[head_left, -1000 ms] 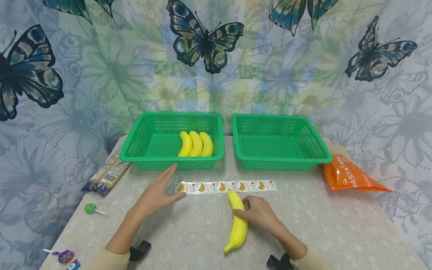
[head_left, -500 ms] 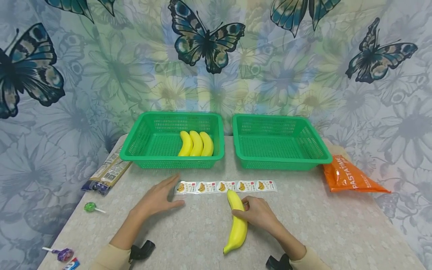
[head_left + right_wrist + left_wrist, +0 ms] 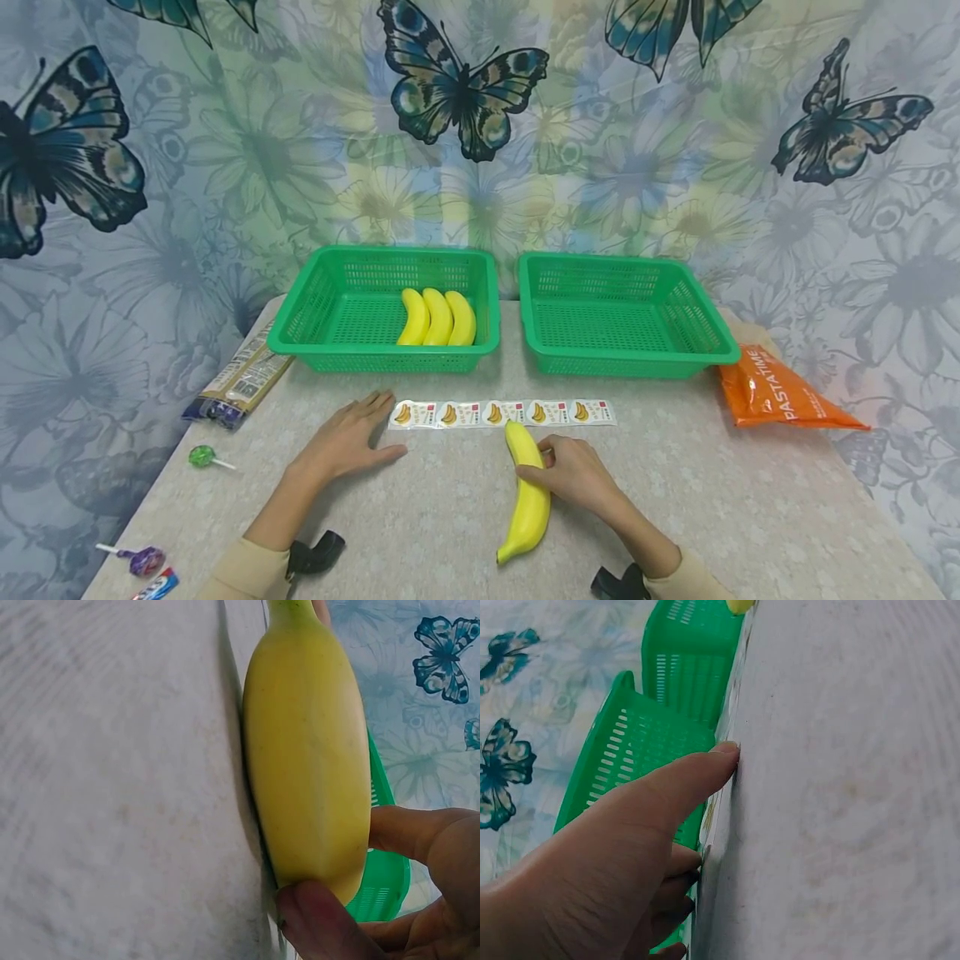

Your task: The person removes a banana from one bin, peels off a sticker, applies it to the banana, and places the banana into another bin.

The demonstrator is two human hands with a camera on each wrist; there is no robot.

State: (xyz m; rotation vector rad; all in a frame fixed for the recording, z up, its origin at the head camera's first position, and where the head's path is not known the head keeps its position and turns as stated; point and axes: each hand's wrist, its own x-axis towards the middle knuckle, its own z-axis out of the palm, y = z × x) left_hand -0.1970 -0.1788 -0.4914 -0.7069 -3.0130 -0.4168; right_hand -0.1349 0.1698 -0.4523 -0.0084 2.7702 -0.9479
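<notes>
In the head view a yellow banana (image 3: 528, 508) lies on the table, its upper tip close to a strip of banana stickers (image 3: 502, 413). My right hand (image 3: 573, 473) pinches the banana from its right side, thumb on the near face; the right wrist view shows the banana (image 3: 307, 757) between thumb and fingers. My left hand (image 3: 343, 442) lies low on the table at the strip's left end, fingers extended and thumb pointing right. The left wrist view has the thumb (image 3: 697, 776) at the table surface. Three bananas (image 3: 437, 318) sit in the left green basket (image 3: 382, 360).
A second green basket (image 3: 633, 365) stands to the right, beside an orange pasta bag (image 3: 780, 392). A gold and blue packet (image 3: 238, 379) lies at the left basket's side. Lollipops, one green (image 3: 201, 456) and one purple (image 3: 146, 561), lie near the left edge by a small wrapper (image 3: 157, 585).
My left hand has come down from near the left basket's front to the table by the sticker strip's left end. The right hand and the banana stay where they were.
</notes>
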